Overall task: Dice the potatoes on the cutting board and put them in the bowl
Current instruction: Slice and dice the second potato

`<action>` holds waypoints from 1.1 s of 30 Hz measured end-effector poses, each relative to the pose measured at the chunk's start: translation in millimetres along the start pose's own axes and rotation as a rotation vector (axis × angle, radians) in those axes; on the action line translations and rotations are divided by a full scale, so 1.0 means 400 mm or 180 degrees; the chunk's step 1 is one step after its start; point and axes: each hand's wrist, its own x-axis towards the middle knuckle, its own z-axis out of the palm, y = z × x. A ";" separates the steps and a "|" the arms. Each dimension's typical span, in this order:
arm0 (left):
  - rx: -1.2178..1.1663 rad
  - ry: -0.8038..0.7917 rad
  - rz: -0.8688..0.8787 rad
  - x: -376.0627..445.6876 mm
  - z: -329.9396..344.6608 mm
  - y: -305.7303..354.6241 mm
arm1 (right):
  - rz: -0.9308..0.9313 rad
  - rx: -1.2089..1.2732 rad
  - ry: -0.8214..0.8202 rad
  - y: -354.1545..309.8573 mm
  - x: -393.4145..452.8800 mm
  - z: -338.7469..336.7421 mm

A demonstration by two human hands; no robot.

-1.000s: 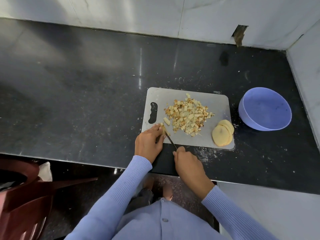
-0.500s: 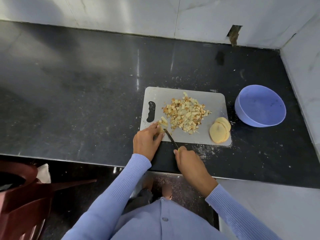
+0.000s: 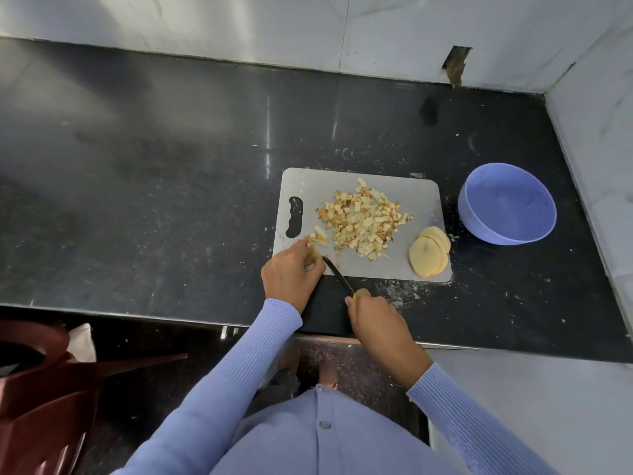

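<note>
A grey cutting board [image 3: 416, 197] lies on the black counter. A heap of diced potato [image 3: 364, 222] covers its middle. A stack of round potato slices [image 3: 429, 256] rests at its near right corner. A few potato strips [image 3: 318, 237] lie at the near left, where my left hand [image 3: 291, 272] pins a small piece against the board. My right hand [image 3: 376, 320] grips the knife [image 3: 337, 274] by its handle, the blade pointing toward my left fingers. The empty lilac bowl [image 3: 507, 204] stands right of the board.
The black counter [image 3: 154, 186] ends at a white tiled wall behind and a white wall on the right, close to the bowl. Its front edge runs just below my hands. A dark red plastic chair [image 3: 44, 389] stands at the lower left.
The blade has shifted slightly along the piece under my left fingers, and a few more cut strips lie beside that hand. The camera view has drifted a little.
</note>
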 end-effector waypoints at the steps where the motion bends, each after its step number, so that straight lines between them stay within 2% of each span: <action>1: -0.0007 -0.0001 -0.0009 -0.001 0.002 -0.001 | 0.0027 0.0037 -0.0005 0.004 0.001 -0.002; 11: 0.0017 -0.0050 0.0059 -0.008 -0.004 -0.011 | 0.0113 0.0111 0.0040 0.025 0.024 -0.022; 21: -0.0117 -0.0353 0.0068 -0.004 -0.020 -0.021 | -0.0315 0.0291 0.0307 -0.046 0.060 -0.031; 27: -0.0148 -0.0372 0.0224 -0.004 -0.017 -0.032 | -0.0101 0.0312 0.0338 -0.022 0.095 -0.032; 33: -0.0214 -0.0403 0.0418 0.014 -0.005 -0.041 | -0.0143 0.0399 0.0333 -0.021 0.095 -0.038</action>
